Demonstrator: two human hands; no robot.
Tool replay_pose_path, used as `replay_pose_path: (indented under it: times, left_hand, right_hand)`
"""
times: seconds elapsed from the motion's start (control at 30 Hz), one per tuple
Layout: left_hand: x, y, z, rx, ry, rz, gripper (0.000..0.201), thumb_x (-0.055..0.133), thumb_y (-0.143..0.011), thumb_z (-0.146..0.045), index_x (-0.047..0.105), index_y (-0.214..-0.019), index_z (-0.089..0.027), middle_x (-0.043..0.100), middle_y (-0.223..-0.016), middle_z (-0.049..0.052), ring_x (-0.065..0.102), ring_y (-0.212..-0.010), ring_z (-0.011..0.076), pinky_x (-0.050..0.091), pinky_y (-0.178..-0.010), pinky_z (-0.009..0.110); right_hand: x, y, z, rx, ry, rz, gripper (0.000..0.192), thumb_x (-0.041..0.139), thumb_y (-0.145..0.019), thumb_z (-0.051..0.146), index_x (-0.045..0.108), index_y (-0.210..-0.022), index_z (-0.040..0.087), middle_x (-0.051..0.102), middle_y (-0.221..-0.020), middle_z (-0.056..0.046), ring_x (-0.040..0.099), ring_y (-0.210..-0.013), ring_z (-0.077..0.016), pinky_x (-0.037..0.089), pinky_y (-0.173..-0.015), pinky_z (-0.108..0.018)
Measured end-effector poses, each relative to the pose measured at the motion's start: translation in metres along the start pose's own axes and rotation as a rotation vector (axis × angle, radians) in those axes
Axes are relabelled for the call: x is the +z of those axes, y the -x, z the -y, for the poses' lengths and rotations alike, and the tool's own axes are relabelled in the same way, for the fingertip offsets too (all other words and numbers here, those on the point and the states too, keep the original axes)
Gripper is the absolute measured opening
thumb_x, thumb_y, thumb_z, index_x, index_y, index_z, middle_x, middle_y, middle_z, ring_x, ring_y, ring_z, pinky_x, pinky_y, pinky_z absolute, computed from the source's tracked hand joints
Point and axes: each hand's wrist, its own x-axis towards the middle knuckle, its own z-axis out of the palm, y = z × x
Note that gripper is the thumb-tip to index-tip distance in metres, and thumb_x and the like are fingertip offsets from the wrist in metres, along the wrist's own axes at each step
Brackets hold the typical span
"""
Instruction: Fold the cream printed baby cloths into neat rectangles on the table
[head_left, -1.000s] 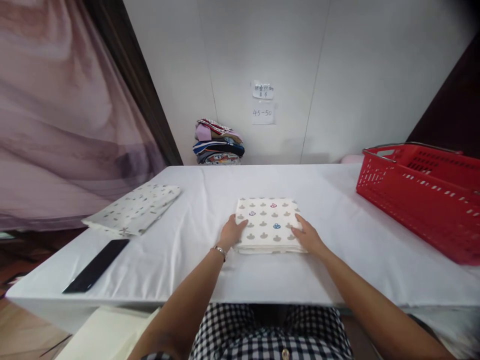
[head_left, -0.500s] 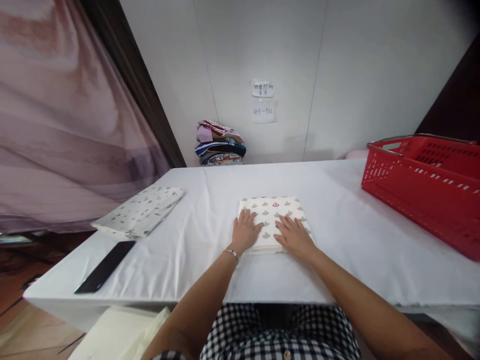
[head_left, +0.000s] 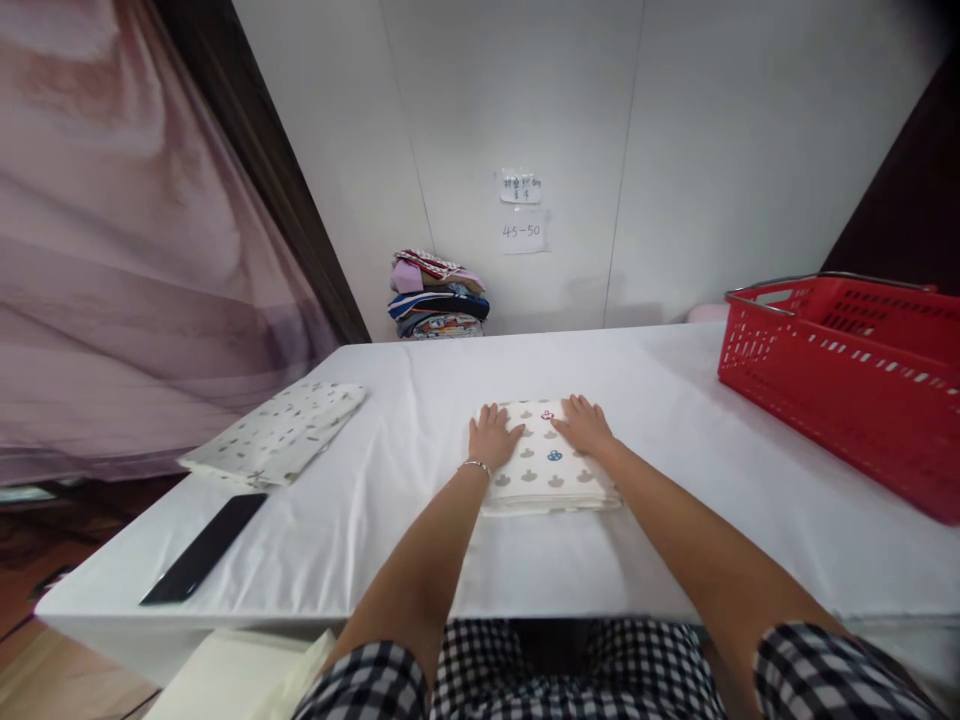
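A folded white cloth [head_left: 551, 485] with grey printed shapes, plus one red and one blue motif, lies flat on the white-covered table in front of me. My left hand [head_left: 493, 437] rests flat on its left side, fingers stretched away from me. On the far right part of the same cloth lies my right hand [head_left: 585, 425], palm down with its fingers extended. Neither hand grips the cloth; both press on its top. A thin bracelet circles my left wrist.
Further left lies another folded white cloth [head_left: 281, 430] with small dark prints, beside a black flat object [head_left: 204, 548] near the table's edge. A red basket [head_left: 840, 385] stands at right. Behind the table is a stack of folded fabrics [head_left: 439, 300] against the wall.
Both hands have slid away from me over the folded cloth, toward its far edge. The blue motif and the near part of the cloth are now uncovered.
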Motion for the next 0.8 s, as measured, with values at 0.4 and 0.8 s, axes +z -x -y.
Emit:
replay_pose_path:
  times: [0.4, 0.8]
  left_hand:
    - [0.008, 0.003, 0.005, -0.039, 0.029, 0.009, 0.058, 0.033, -0.091, -0.054, 0.039, -0.139, -0.022, 0.026, -0.153, 0.008, 0.013, -0.144, 0.0251, 0.021, -0.112, 0.05]
    - [0.008, 0.002, 0.004, -0.044, 0.034, 0.01, 0.057, 0.035, -0.091, -0.051, 0.041, -0.138, -0.02, 0.027, -0.153, 0.008, 0.013, -0.143, 0.0266, 0.025, -0.109, 0.052]
  right_hand:
    - [0.009, 0.002, -0.006, 0.03, -0.012, 0.051, 0.058, 0.028, -0.093, 0.046, 0.03, -0.144, 0.018, 0.017, -0.155, -0.009, 0.01, -0.143, -0.0248, 0.013, -0.112, -0.051]
    - [0.024, 0.056, 0.008, -0.127, -0.005, -0.026, 0.055, 0.03, -0.095, 0.046, 0.039, -0.14, 0.018, 0.024, -0.153, -0.01, 0.016, -0.142, -0.0247, 0.009, -0.114, -0.048]
